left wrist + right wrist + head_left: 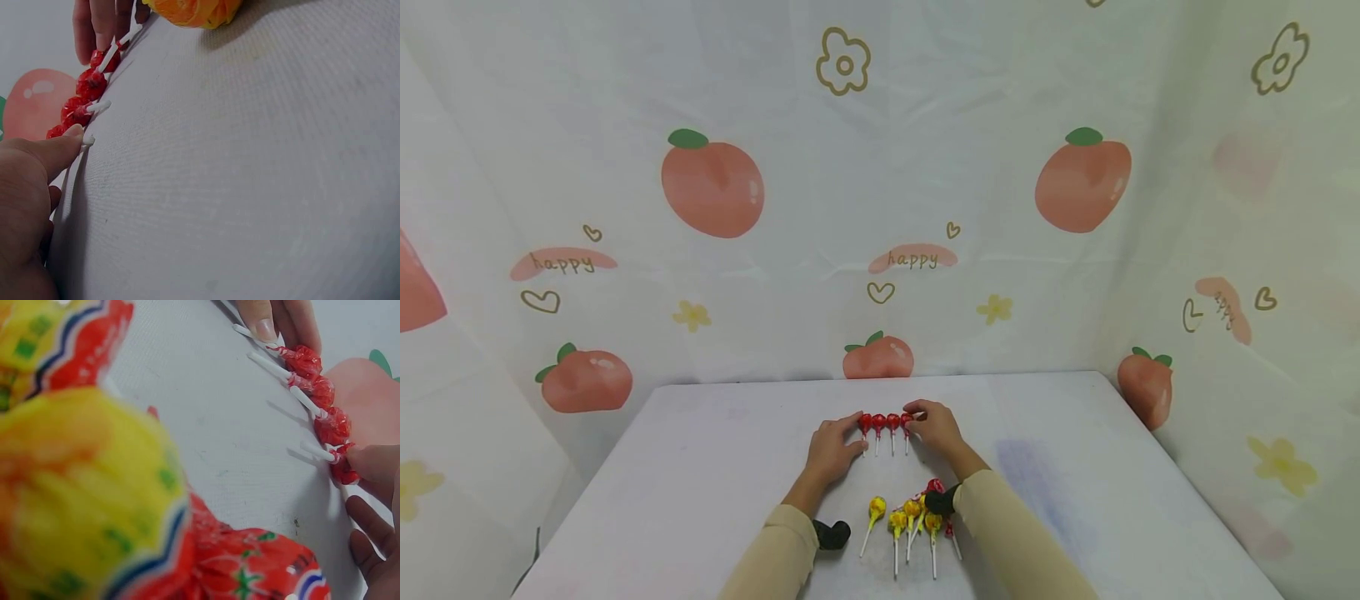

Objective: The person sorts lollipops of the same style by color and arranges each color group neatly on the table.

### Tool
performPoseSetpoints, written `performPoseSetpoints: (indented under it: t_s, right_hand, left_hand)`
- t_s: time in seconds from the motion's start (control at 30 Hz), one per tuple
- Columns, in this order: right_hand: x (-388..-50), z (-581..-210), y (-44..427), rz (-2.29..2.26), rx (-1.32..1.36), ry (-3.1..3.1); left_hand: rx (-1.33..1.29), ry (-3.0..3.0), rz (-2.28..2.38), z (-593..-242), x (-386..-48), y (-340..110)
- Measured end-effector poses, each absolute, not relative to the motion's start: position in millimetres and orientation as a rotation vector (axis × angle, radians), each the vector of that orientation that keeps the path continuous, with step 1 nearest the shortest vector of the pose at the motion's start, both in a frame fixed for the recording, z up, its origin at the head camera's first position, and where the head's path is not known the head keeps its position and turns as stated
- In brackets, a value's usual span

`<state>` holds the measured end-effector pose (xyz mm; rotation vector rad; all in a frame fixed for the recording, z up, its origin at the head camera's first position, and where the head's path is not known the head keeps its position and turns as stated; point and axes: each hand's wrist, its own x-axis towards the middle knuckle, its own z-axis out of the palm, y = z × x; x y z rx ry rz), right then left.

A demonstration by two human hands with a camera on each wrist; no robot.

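Note:
Several red lollipops stand side by side in a short row, heads away from the wearer, with one in the middle (878, 422). At the row's left end my left hand (829, 454) has its thumb on the stick and its index finger by the head of the end lollipop (304, 361). My right hand (936, 429) grips the right-end lollipop (342, 464) by its red wrapper, thumb and index finger around it. In the left wrist view, my left thumb covers part of the nearest lollipop.
Nearer the wearer, yellow lollipops (897, 522) and a few red ones (935, 485) lie in a loose group under the right wrist. A single yellow lollipop (877, 507) lies left of them. Behind the white table (700, 483) hangs a printed curtain (790, 292).

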<state>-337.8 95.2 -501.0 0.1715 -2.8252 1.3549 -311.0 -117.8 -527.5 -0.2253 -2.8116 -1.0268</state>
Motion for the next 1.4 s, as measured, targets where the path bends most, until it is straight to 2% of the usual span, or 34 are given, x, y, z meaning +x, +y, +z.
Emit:
performPoseSetpoints:
  t_s: [0.33,0.63,0.93,1.4]
  right_hand:
    - [-341.7,-501.8,103.7,1.385,0.217,-2.816]
    - [-333.3,-485.9,115.4,1.397,0.328,-2.783]
    - [-310.1,-479.9,126.1,1.452,0.361,-2.744]
    - [-265.7,-509.0,144.0,1.483,0.49,-2.792]
  left_hand:
    - [-0.23,-2.808,-1.036,-527.7,-310.8,-118.3]
    - [-0.231,-2.811,-1.031,-529.8,-312.0,-118.6]
    - [-0.236,-2.81,-1.026,-530.2,-312.2,-119.0]
    - [-0.22,-2.826,-1.013,-531.0,-312.6,-118.3]
